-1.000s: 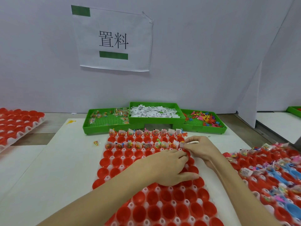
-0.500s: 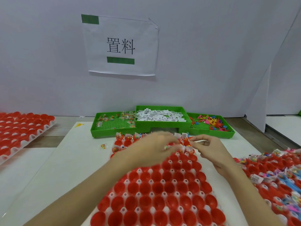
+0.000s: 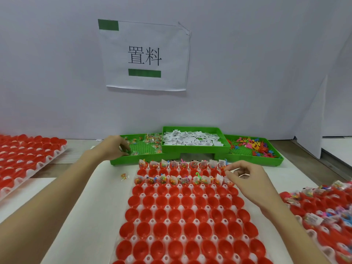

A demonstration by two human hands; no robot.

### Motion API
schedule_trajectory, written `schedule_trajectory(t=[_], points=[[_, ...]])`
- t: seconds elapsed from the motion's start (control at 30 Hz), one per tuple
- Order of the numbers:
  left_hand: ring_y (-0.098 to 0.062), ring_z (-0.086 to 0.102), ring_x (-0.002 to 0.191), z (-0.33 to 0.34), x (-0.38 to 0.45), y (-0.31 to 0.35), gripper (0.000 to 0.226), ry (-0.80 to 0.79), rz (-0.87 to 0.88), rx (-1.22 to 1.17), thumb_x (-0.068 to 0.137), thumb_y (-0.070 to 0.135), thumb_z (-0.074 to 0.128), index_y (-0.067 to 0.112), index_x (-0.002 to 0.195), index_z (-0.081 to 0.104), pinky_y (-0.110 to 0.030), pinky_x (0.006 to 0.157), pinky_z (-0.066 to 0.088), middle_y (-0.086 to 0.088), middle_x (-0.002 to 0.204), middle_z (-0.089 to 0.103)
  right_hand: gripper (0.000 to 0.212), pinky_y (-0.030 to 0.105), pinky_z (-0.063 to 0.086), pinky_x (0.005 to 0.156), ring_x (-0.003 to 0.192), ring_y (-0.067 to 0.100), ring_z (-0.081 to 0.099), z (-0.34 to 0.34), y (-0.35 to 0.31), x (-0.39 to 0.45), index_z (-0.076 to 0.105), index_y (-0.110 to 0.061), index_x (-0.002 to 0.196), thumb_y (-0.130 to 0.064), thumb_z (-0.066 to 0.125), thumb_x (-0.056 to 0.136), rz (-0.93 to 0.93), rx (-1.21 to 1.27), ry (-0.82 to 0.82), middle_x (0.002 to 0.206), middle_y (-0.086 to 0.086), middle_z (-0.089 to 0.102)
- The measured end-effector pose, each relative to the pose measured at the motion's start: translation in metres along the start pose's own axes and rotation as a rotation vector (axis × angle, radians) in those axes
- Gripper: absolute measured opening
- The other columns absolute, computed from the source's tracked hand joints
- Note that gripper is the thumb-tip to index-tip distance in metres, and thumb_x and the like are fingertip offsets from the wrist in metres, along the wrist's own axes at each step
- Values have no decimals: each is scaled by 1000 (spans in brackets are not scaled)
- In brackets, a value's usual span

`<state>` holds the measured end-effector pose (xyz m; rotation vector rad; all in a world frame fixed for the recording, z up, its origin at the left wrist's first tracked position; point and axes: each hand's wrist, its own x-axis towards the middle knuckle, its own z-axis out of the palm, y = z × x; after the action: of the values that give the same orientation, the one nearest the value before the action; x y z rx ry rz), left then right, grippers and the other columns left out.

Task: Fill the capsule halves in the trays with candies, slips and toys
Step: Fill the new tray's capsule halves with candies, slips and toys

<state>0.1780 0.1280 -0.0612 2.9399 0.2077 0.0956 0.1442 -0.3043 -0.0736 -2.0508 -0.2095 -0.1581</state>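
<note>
At the far left a tray of empty red capsule halves (image 3: 28, 151) is lying. We are reaching our left hand (image 3: 114, 147) into the green candy tray (image 3: 137, 159), fingers curled on a candy packet (image 3: 127, 151). In the middle tray (image 3: 182, 221) two far rows are filled. Our right hand (image 3: 245, 178) is hovering at their right end, fingers pinched narrow; what it is holding we cannot tell.

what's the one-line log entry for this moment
left hand reaching into left green bin, at candy packets | right hand over far right of capsule tray, fingers curled | far rows filled, rest empty
</note>
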Motion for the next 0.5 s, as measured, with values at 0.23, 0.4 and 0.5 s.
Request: schedule_trajectory(t=[0.23,0.4,0.5], points=[[-19,61,76,4,2,7,17,30,37,-39,92,28,77,11,92,82,-29,70,48,-5,83,73,11,23,44,57,46,2,44,-2,-3,-1,75,-28,83,-20,75,91,-52,-26,-2,56,-14,56],[-17,43,57,-7,3,10,55,-79,-5,-86,84,64,64,13,62,66,-31,58,34,-2,56,52,13,23,45,57,47,4,45,-1,-5,-2,75,-29,81,-19,76,90,-65,-27,4,58,-13,55],[-17,50,67,-6,5,12,53,-128,3,-88,86,69,57,20,73,73,-33,67,44,4,68,53,14,25,47,59,51,6,48,-2,-6,-2,75,-29,80,-19,76,90,-65,-27,11,59,-11,57]])
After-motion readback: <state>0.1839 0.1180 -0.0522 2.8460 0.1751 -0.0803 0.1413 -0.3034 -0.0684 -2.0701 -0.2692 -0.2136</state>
